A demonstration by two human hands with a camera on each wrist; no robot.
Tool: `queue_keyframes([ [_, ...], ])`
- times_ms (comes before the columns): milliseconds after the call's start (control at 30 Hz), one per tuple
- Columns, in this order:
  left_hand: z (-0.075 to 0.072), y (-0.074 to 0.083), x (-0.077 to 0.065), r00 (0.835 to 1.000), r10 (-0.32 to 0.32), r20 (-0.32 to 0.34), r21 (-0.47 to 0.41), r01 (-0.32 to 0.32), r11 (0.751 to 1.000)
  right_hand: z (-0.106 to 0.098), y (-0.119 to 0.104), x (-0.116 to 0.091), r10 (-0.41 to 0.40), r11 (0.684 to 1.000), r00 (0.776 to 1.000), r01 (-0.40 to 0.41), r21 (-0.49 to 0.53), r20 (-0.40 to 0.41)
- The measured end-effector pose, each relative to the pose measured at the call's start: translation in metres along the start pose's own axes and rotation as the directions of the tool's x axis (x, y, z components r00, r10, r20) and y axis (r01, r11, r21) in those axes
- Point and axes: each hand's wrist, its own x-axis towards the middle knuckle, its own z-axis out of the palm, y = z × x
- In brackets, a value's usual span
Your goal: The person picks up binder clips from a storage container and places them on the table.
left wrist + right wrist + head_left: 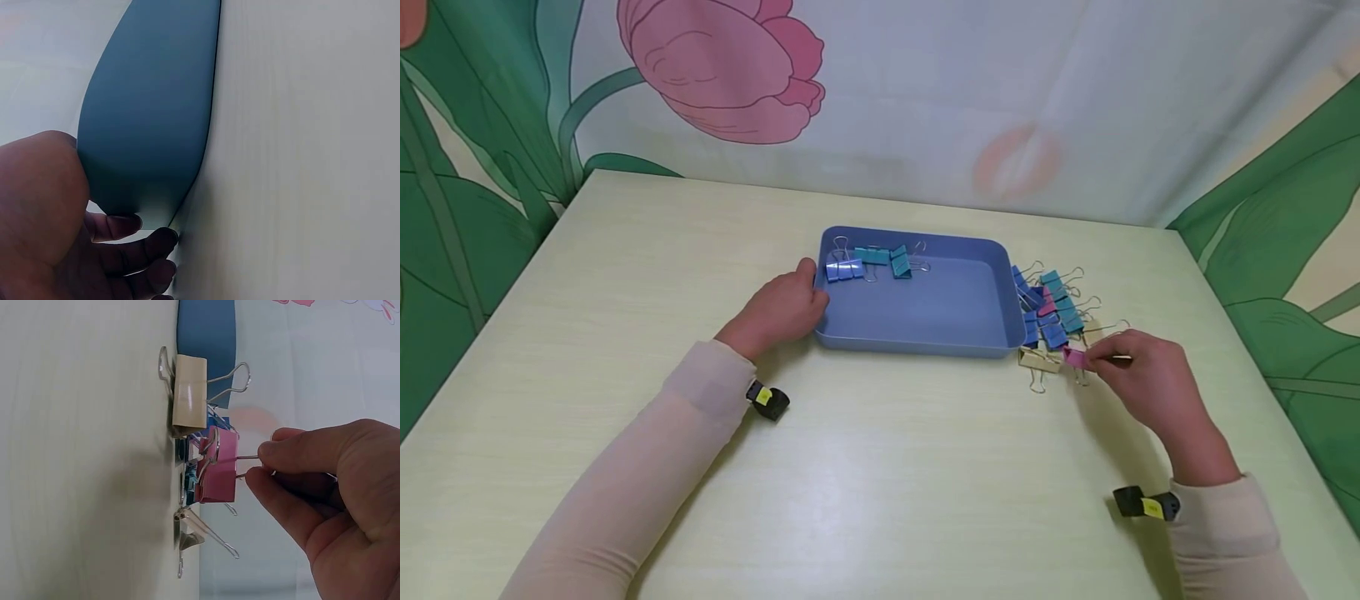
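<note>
A blue tray (925, 333) sits on the table with three binder clips near its back left corner: a shiny blue-violet clip (845, 270), a teal clip (872, 257) and another teal clip (901, 262). My left hand (778, 308) holds the tray's left end, fingertips against the outer wall in the left wrist view. My right hand (1150, 375) pinches a pink binder clip (220, 469) by one wire handle between thumb and index finger. That clip is beside a pile at the tray's right end, where a cream clip (1040, 360), blue clips (1052, 332) and teal clips (1062, 302) lie.
The pale wooden table (865, 483) extends in front of the tray. Behind it hangs a curtain (910, 92) printed with flowers and leaves. In the right wrist view, another cream clip (190, 539) stands with its wire handles spread.
</note>
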Motion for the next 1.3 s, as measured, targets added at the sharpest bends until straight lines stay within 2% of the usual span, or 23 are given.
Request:
queue_keyframes([
  [233,0.0,0.0,0.0,1.0,0.011,-0.006,0.004,-0.011,1.0,0.006,0.005,0.002,-0.004,1.0,0.999,0.004,-0.004,0.033],
  [500,-0.001,0.002,-0.001,1.0,0.002,-0.003,0.003,-0.002,1.0,0.011,0.008,0.003,-0.019,0.998,0.998,0.023,-0.055,0.06],
  [733,-0.002,0.003,-0.002,1.0,0.002,-0.004,0.003,-0.002,1.0,0.011,0.007,0.004,0.006,0.998,0.994,0.001,-0.067,0.109],
  [1300,-0.001,0.001,-0.002,1.0,-0.002,0.009,-0.003,0.002,1.0,0.012,0.007,0.003,0.017,0.996,0.991,-0.006,-0.084,0.131],
])
